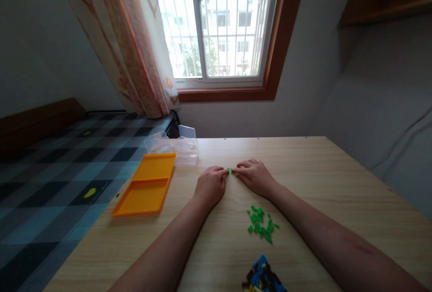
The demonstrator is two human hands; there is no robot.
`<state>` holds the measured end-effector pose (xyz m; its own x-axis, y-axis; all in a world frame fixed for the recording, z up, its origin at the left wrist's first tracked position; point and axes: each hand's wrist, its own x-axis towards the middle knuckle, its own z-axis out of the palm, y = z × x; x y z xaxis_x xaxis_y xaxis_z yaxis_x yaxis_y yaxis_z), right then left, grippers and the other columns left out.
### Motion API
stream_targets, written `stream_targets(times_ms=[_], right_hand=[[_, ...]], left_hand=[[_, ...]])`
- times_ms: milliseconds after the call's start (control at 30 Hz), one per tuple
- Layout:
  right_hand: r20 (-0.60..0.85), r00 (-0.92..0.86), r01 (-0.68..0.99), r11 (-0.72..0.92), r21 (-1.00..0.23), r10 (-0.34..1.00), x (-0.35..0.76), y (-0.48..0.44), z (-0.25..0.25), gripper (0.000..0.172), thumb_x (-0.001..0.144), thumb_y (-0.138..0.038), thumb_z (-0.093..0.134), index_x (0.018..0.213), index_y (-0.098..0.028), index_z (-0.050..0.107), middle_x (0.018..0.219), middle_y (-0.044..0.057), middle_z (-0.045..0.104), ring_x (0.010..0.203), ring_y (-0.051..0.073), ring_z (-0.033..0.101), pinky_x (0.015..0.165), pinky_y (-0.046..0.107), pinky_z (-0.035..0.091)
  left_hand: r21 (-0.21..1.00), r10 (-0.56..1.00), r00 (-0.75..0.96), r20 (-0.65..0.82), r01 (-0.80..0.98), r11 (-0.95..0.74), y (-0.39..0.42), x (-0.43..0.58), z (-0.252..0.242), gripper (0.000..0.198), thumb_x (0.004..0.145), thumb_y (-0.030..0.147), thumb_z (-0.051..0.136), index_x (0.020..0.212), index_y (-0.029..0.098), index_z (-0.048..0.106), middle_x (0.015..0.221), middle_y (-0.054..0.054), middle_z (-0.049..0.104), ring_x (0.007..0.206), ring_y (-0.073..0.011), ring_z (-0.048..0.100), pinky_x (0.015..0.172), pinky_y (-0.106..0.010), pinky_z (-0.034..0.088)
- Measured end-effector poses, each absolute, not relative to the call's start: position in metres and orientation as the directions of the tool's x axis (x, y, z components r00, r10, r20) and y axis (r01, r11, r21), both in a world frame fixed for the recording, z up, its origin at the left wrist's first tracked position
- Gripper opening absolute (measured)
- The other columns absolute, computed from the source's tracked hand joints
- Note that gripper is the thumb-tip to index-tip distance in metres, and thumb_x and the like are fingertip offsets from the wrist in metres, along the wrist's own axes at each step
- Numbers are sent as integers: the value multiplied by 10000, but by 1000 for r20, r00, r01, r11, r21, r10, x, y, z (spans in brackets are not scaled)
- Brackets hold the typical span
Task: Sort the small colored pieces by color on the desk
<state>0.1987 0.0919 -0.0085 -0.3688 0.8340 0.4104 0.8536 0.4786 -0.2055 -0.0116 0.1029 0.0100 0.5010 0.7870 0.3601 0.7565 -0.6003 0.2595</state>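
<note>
Toward the far side of the table, two tiny green building bricks (230, 171) lie between my fingertips, a narrow gap between them. My left hand (211, 184) is closed, thumb and forefinger pinching the left piece. From the other side, my right hand (255, 177) pinches the right piece with its fingertips, its upper fingers slightly apart. The exact shape of both pieces is too small to make out. Nearer to me, between my forearms, lies a loose heap of small green bricks (259, 223). Below it, at the frame's bottom edge, is a partly cut-off pile of blue, dark brown and yellow bricks (261, 276).
An orange two-part tray (143, 196) sits on the table's left side. Behind it stand clear plastic boxes (187, 152). The pale wooden table (303, 161) ends at a wall below the window. A bed with a checked cover (60, 166) adjoins its left edge.
</note>
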Motion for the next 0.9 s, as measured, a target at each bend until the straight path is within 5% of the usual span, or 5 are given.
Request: stream_targets(times_ms=[233,900], right_hand=[[405,-346,866,454,-210,846,198,91,-9,269,985,-392,538,1190,-394,712,1311,38,649,1112,251,577,923,416,419],[414,-346,861,460,-216,842,196,90,-9,273,968,-355,556,1183,-376,722,1321,64,635,1044,241,605,915,420,446]], left_hand=[[263,796,500,341,762,-592,103,-12,9,329,888,131,539,1131,235,734,1124,-44,730,1079,-217,627,1002,-353,496],[231,785,512,350,765,-601,103,-11,8,325,878,122,553,1111,246,742,1086,-57,720,1053,-221,611,992,-363,492]])
